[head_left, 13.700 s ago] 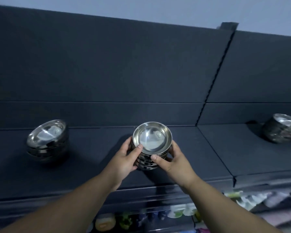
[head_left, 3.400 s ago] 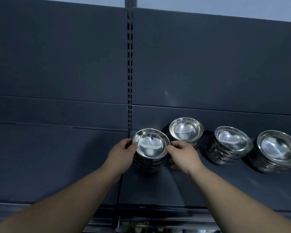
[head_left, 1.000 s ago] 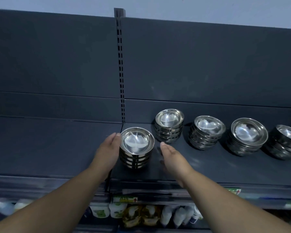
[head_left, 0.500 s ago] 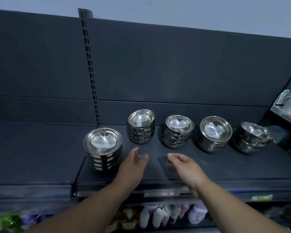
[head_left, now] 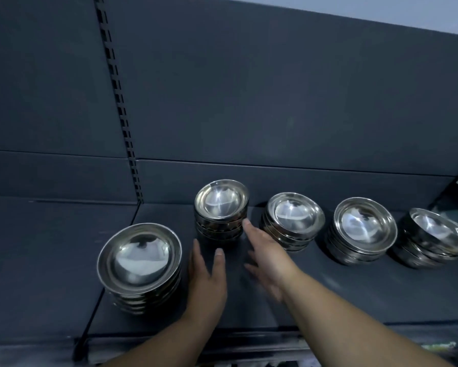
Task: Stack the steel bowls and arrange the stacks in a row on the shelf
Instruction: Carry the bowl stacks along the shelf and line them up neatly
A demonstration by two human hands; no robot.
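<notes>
Five stacks of steel bowls (head_left: pixel 295 217) stood on the dark shelf (head_left: pixel 355 292), the leftmost stack (head_left: pixel 140 256) forward of the row. The second stack (head_left: pixel 221 205) lay straight ahead between two open, empty hands. The right hand (head_left: pixel 269 256) was nearer, a fingertip at its side, and the left hand (head_left: pixel 208 284) was just short.

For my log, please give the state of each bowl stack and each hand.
Leftmost bowl stack: standing, forward of the row.
Second bowl stack: standing in row, not held.
Third bowl stack: standing in row.
Fourth bowl stack: standing in row.
Fifth bowl stack: standing in row.
Left hand: open, empty.
Right hand: open, empty.
</notes>
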